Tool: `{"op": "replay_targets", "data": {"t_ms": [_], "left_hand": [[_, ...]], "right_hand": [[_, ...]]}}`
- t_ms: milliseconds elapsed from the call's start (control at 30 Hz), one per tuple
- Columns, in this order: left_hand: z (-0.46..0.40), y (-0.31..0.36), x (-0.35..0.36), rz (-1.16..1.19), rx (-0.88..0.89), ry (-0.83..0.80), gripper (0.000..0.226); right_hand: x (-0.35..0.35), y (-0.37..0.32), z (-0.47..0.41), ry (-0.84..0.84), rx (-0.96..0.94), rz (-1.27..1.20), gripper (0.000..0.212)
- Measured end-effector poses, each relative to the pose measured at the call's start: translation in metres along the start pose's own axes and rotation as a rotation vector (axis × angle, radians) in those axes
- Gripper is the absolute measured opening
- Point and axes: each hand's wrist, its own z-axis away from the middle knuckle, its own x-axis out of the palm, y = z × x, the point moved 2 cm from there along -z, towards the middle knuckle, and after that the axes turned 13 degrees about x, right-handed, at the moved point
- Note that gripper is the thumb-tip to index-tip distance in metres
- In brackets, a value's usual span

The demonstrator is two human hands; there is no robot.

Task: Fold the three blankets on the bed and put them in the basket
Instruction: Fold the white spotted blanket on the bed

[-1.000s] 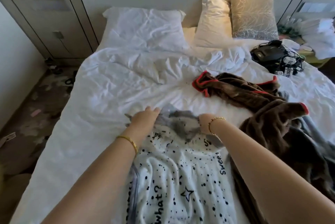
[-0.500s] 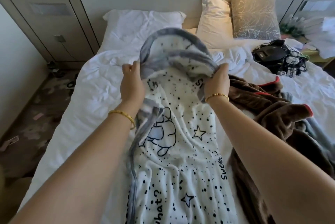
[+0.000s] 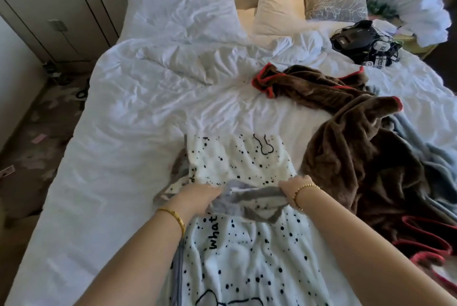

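A white blanket point(image 3: 237, 162) with black dots, drawings and a grey border lies in front of me on the bed point(image 3: 118, 132), its far part folded back toward me. My left hand point(image 3: 197, 194) and my right hand point(image 3: 293, 185) each grip the grey border of the folded-over end, pressed low on the blanket. A crumpled brown blanket point(image 3: 351, 147) with red trim lies to the right. A grey-blue blanket point(image 3: 430, 157) shows partly beneath it at the far right. No basket is in view.
Pillows point(image 3: 183, 8) lean at the head of the bed. A black device with tangled cables point(image 3: 363, 41) sits at the back right. Wardrobe doors point(image 3: 49, 3) and a littered floor point(image 3: 32, 137) lie to the left.
Both hands lifted the blanket's far end high, then brought it down toward me, so that end now lies folded over the near part.
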Motion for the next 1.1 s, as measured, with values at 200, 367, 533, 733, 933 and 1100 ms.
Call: {"op": "replay_targets", "data": {"t_ms": [200, 367, 533, 733, 933, 1100], "left_hand": [[0.011, 0.025, 0.071, 0.025, -0.141, 0.188, 0.052], [0.01, 0.04, 0.13, 0.015, -0.187, -0.431, 0.034], [0.003, 0.035, 0.13, 0.283, -0.203, 0.314, 0.008], [0.008, -0.008, 0.128, 0.468, -0.857, 0.672, 0.079], [0.012, -0.032, 0.141, 0.77, -0.663, 0.531, 0.074], [0.015, -0.027, 0.131, 1.018, -0.452, 0.841, 0.022]], "right_hand": [[0.046, -0.016, 0.029, 0.615, -0.162, -0.249, 0.033], [0.122, -0.028, 0.029, -0.114, -0.04, 0.082, 0.041], [0.134, -0.045, 0.025, -0.471, -0.117, -0.077, 0.056], [0.109, -0.105, 0.018, -0.013, -0.356, -0.404, 0.086], [0.1, -0.136, 0.014, -0.254, -0.355, 0.0, 0.064], [0.044, -0.142, 0.009, -0.594, -0.392, -0.707, 0.072]]}}
